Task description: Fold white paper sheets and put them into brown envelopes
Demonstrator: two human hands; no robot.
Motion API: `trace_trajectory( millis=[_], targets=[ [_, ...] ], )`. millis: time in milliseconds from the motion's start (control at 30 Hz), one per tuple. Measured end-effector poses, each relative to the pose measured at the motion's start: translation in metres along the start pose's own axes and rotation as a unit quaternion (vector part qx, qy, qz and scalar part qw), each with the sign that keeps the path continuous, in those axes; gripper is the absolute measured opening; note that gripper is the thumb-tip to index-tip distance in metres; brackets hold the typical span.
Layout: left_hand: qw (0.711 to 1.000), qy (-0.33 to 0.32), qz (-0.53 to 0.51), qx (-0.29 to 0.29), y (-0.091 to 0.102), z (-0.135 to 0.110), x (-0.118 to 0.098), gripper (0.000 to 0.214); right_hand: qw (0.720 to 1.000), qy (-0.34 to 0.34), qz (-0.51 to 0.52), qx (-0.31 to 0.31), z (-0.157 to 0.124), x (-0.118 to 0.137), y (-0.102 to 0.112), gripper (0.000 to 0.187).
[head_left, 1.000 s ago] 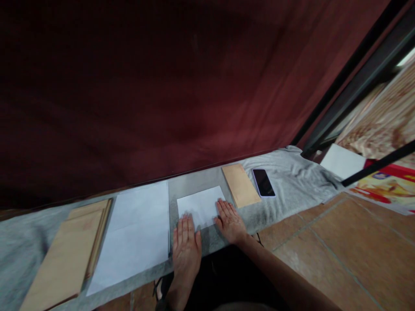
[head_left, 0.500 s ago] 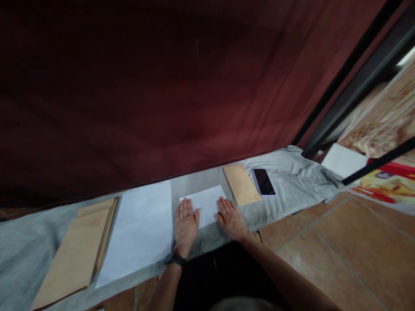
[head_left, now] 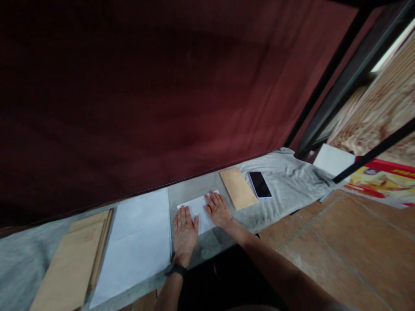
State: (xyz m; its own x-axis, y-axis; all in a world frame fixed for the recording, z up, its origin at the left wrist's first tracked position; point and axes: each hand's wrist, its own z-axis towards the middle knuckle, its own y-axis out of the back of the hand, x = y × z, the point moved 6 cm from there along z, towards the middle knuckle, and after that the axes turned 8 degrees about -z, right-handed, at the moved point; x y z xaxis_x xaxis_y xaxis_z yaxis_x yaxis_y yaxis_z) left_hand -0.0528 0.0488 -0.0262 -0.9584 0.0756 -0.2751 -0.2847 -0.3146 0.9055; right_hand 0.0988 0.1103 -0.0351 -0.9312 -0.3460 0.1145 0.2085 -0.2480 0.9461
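Resting left hand (head_left: 185,233) and right hand (head_left: 219,211) on white paper (head_left: 201,215)
Both lie open, palms down; kraft envelope (head_left: 239,188) nearby.

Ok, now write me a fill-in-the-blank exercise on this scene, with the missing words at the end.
1. The left hand and the right hand rest on a small sheet coloured ____.
2. A dark band circles the person's ____ wrist.
3. The lone brown envelope lies between the small sheet and the ____.
4. The cloth under the papers is coloured ____.

Missing words: white; left; phone; grey.
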Motion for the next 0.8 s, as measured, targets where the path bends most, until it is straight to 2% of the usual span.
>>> trace_trajectory(
  millis=[133, 267, 400, 500, 567, 667, 733, 800],
  targets=[
    [1.0, -0.002, 0.0, -0.01, 0.0, -0.001, 0.002, 0.069, 0.999, -0.037, -0.019, -0.012, -0.001, -0.015, -0.001, 0.053],
    [1.0, 0.012, 0.008, -0.017, -0.001, -0.001, -0.001, 0.065, 0.999, -0.046, -0.027, -0.011, -0.003, -0.021, -0.002, 0.055],
    [0.999, 0.016, 0.021, -0.023, -0.001, 0.01, -0.019, 0.061, 0.999, -0.041, -0.03, -0.014, -0.004, -0.021, -0.003, 0.056],
    [1.0, -0.007, 0.015, 0.008, -0.005, 0.021, -0.03, 0.056, 0.999, -0.04, -0.03, -0.012, -0.005, -0.021, -0.003, 0.056],
    [1.0, -0.003, 0.013, 0.025, -0.008, 0.024, -0.027, 0.055, 0.999, -0.041, -0.029, -0.009, -0.005, -0.021, -0.002, 0.056],
    [0.999, 0.015, 0.015, 0.026, -0.01, 0.014, -0.019, 0.057, 0.999, -0.042, -0.029, -0.005, -0.004, -0.021, 0.0, 0.056],
    [0.999, 0.024, 0.017, 0.023, -0.006, 0.005, -0.018, 0.058, 0.999, -0.041, -0.03, -0.004, -0.005, -0.021, 0.0, 0.056],
    [0.999, 0.005, 0.017, 0.028, 0.007, 0.007, -0.023, 0.056, 0.999, -0.04, -0.03, -0.005, -0.005, -0.021, 0.0, 0.056]
  ],
)
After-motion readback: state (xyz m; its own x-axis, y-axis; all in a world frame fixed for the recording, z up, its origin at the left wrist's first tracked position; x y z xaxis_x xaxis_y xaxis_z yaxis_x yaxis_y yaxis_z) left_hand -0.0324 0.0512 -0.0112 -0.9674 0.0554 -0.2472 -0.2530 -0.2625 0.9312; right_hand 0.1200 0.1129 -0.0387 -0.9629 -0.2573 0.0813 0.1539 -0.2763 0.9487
